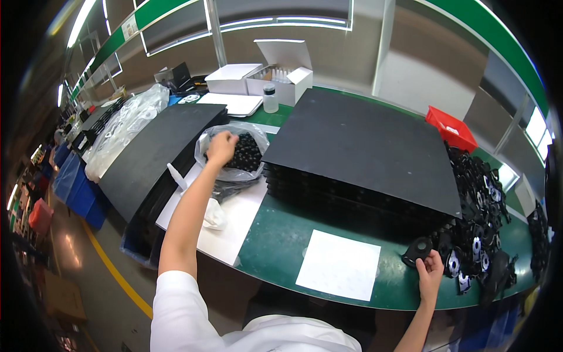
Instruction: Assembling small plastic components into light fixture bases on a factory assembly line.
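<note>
Green covers the long table (272, 234) on my screen, and a messy pile of black parts (481, 234) fills its right end. A big stack of black boards (363, 146) sits in the middle of the frame. Left of it, a clear plastic bag (236, 175) is open, with lots of small black pieces (247, 154) inside.

I see the left hand (221, 148) at the left side of the bag's mouth. Its fingers are curled close together, but I can't tell if they pinch a piece. At the lower right of the frame, the right hand (431, 273) looks clamped, thumb and finger, on the edge of a round black part (417, 251). That part is just beside the pile, to the right of a white sheet (339, 265).

I think the step in hand is reaching for small pieces with the round part held. To me, the next move calls for a small, neat pinch at the bag and a steady right hand.
</note>
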The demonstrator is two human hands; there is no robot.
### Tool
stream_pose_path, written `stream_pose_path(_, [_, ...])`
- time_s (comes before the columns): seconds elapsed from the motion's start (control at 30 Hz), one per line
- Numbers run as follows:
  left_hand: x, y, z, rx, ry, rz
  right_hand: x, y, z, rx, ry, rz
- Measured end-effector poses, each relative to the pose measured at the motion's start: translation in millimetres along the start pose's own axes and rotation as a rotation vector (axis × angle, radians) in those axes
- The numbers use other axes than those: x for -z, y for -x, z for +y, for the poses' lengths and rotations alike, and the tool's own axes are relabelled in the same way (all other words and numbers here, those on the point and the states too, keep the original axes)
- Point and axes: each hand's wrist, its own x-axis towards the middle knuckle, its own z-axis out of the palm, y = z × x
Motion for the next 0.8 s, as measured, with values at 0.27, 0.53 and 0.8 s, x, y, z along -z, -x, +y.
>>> stream_pose_path(0.27, [61,28,17,0.707,2.082,-0.593,6,-1,10,-0.001,0.024,-0.003])
stream_pose_path(0.53, [35,216,116,0.848,1.738,-1.36,2,0,3,-0.009,0.004,-0.013])
stream_pose_path(0.8, [-19,210,205,0.538,1.367,-1.567,-91,39,-47,-0.213,-0.311,-0.243])
